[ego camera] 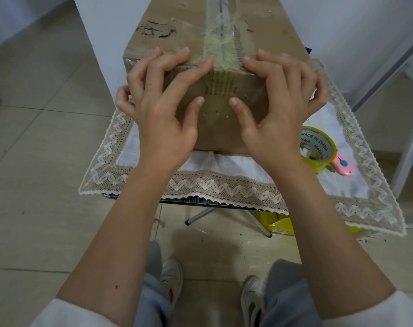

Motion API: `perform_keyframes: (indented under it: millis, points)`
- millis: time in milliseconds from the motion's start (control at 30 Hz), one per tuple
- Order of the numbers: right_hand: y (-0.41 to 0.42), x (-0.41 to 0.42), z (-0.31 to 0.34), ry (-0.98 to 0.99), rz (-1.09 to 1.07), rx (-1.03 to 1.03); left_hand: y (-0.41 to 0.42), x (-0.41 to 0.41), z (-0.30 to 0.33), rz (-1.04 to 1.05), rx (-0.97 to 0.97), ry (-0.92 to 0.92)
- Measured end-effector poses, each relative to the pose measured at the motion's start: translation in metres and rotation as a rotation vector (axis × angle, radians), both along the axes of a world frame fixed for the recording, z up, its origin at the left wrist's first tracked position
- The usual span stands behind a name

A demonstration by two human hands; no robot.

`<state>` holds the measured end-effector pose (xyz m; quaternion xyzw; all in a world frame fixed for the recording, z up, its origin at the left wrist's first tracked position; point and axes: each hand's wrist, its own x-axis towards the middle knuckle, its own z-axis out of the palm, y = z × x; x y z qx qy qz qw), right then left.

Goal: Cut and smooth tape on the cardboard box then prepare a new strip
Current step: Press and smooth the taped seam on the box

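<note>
Beige floor tiles (35, 142) spread wide on the left, with open room there, while a white wall panel (92, 31) stands behind and a grey metal frame (389, 64) crowds the right side. On folding legs sits the worktop (200, 201), covered by a white cloth with a lace border (224, 187) that overhangs its near edge. Most of the cloth is taken up by the cardboard box (177, 27), its near face set a little back from the cloth's front border. Yellowish clear tape (220, 43) runs along the middle seam of the top and folds down over the near edge. Both hands are spread and pressed flat against the box, one on each side of the tape: the left hand (163, 109) and the right hand (278, 107) have fingertips hooked over the top edge and thumbs on the front face, holding nothing. Right of the box, near the right wrist, lies a yellow tape roll (318, 149), and touching it a small pink cutter (342, 165).
</note>
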<state>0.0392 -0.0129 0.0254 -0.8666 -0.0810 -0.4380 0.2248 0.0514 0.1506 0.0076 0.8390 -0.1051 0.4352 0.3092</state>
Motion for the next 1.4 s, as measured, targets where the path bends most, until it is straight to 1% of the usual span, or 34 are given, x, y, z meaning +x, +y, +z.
perform_keyframes:
  millis: [133,333,600,767,1067,1267,1400]
  points:
    - [-0.002,0.000,0.000,-0.010,0.006,-0.008,0.000,0.001,0.001,-0.005,-0.027,-0.017]
    - [0.004,0.003,-0.003,-0.039,-0.024,0.012,0.000,0.001,-0.001,-0.002,-0.010,-0.012]
    - [0.001,0.000,-0.005,0.013,-0.020,-0.050,0.003,-0.003,-0.001,-0.024,0.040,0.030]
    - [0.001,-0.001,-0.006,0.030,-0.017,-0.039,0.003,-0.003,-0.003,-0.024,0.034,0.038]
    - [0.000,-0.008,-0.001,0.110,-0.016,-0.101,-0.004,-0.007,0.001,0.002,0.010,0.069]
    - [-0.002,-0.013,0.005,0.140,-0.014,-0.114,0.002,-0.013,0.006,0.036,0.154,0.159]
    - [-0.005,-0.015,0.008,0.181,-0.022,-0.157,0.002,-0.018,0.013,0.048,0.188,0.190]
